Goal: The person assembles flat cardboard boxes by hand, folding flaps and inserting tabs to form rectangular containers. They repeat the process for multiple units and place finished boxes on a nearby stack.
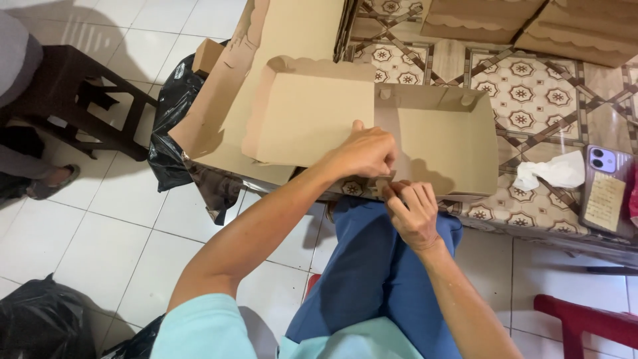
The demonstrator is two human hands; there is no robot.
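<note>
Cardboard box (435, 149): a brown fold-up carton is lying at the near edge of the table, its tray half standing with walls already up, its scalloped lid flap (312, 113) lying open toward the table's left edge.
Left hand (364, 151): is curling over the box's near wall, fingers closed and pinching the cardboard edge where lid and tray are meeting.
Right hand (413, 211): is coming up from below the table's near edge, fingers narrowed on a small tab of the same wall, just beside the left hand and touching the box.
Progress: the far wall's tabs appear to be sitting in their slots; the near wall seems to be the part being locked, and the lid is not yet closed, so I judge the box roughly half formed.
Table (531, 90): patterned top is carrying the box.
Flat cardboard blanks (219, 100): are leaning at the left edge.
Folded boxes (531, 26): are stacking at the far edge.
Phone (603, 189): is resting at the right edge, a crumpled tissue (551, 171) just beside it.
Black plastic bag (174, 119): is slumping on the tiled floor beside the table.
</note>
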